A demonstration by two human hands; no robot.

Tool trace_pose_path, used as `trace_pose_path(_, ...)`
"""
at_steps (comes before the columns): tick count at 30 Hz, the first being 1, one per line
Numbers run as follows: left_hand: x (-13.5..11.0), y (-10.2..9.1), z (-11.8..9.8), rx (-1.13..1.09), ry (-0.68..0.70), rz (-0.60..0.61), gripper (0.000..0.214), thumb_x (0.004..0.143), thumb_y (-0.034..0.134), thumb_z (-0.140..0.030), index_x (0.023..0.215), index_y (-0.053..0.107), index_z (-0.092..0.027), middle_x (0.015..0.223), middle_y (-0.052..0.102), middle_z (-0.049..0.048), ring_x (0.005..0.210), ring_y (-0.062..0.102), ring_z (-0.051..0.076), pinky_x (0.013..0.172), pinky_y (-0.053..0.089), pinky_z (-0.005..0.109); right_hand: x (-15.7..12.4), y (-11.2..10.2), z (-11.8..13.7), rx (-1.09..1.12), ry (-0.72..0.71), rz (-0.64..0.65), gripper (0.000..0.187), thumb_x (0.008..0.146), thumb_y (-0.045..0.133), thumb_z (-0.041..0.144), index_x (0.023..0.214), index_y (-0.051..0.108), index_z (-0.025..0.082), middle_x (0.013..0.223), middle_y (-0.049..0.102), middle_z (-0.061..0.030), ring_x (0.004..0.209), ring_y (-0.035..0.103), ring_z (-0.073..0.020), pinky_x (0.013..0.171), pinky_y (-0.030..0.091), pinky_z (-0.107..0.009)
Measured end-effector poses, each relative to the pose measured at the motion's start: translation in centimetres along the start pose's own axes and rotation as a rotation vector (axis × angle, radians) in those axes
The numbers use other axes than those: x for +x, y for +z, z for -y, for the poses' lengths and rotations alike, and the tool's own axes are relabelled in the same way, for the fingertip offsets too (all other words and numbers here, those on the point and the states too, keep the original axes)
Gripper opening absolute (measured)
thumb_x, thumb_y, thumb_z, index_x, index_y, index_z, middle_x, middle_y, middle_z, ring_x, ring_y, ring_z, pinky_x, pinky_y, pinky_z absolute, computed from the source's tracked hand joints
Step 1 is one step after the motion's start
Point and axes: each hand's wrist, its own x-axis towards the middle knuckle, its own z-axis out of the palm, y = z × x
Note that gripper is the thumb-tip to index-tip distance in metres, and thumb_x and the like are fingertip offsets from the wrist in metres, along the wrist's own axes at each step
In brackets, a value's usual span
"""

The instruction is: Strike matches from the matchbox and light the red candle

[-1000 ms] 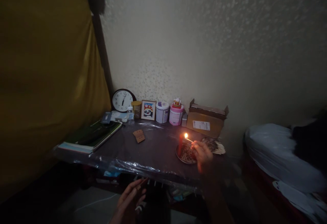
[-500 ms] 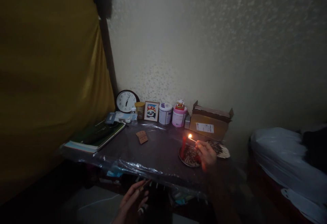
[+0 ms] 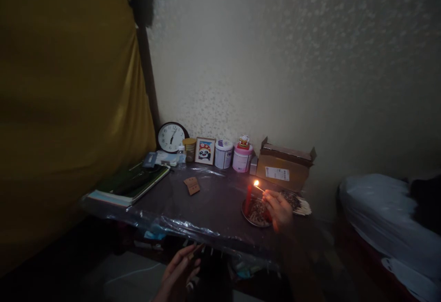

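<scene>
Between the fingertips of my right hand [image 3: 277, 209] is a burning match [image 3: 259, 187], its flame at the left end. Just left of the flame stands a red candle [image 3: 248, 200], upright on a round metal plate [image 3: 257, 224] strewn with dark bits. The flame is close to the candle's top; whether they touch, I cannot tell. Below the table's front edge, my left hand [image 3: 179, 267] is closed around a small flat brown piece [image 3: 195, 251], partly hidden by the fingers. A folded brown card [image 3: 192, 185] lies on the table.
Matchsticks [image 3: 302, 204] lie right of the plate, before a cardboard box [image 3: 284, 162]. Along the wall stand a clock [image 3: 172, 137], a framed panda picture [image 3: 205, 151] and two tins [image 3: 223, 155]. Books [image 3: 129, 187] lie left on the plastic-covered table [image 3: 213, 212].
The view has shifted very slightly. My right hand holds the lit match at nearly the same spot beside the candle, and my left hand stays below the table edge.
</scene>
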Motion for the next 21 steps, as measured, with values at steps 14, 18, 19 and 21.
trace_pose_path(14, -0.3, 0.4, -0.4, 0.02, 0.013, -0.001, 0.033, 0.065, 0.073, -0.038, 0.094, 0.07, -0.023, 0.106, 0.07, 0.008, 0.089, 0.063, 0.024, 0.084, 0.046, 0.037, 0.6, -0.4, -0.5, -0.125, -0.067, 0.009, 0.028, 0.053, 0.077, 0.036, 0.071, 0.069, 0.016, 0.072, 0.066, -0.0018, 0.06, 0.057, -0.012, 0.056, 0.049, -0.024)
trace_pose_path(18, 0.2, -0.5, 0.2, 0.031, -0.002, 0.025, 0.031, 0.073, 0.066, -0.038, 0.1, 0.067, -0.023, 0.109, 0.069, 0.0076, 0.096, 0.062, 0.024, 0.087, 0.045, 0.036, 0.8, -0.2, -0.3, -0.15, -0.087, -0.003, 0.03, 0.055, 0.075, 0.038, 0.073, 0.069, 0.016, 0.072, 0.065, -0.0013, 0.06, 0.056, -0.0117, 0.057, 0.048, -0.025)
trace_pose_path(19, 0.3, -0.7, 0.3, 0.039, -0.001, 0.039, 0.03, 0.075, 0.063, -0.037, 0.102, 0.066, -0.023, 0.111, 0.068, 0.0076, 0.099, 0.061, 0.024, 0.088, 0.044, 0.036, 0.9, -0.1, -0.3, -0.155, -0.093, -0.005, 0.03, 0.055, 0.075, 0.039, 0.073, 0.069, 0.016, 0.071, 0.065, -0.0009, 0.06, 0.056, -0.0117, 0.058, 0.048, -0.025)
trace_pose_path(21, 0.4, -1.0, 0.4, 0.056, -0.021, 0.057, 0.03, 0.079, 0.059, -0.037, 0.105, 0.064, -0.024, 0.115, 0.066, 0.0075, 0.103, 0.059, 0.024, 0.091, 0.042, 0.036, 0.9, 0.0, -0.2, -0.171, -0.104, -0.011, 0.029, 0.057, 0.074, 0.04, 0.073, 0.068, 0.016, 0.069, 0.064, -0.0003, 0.06, 0.056, -0.0122, 0.059, 0.047, -0.025)
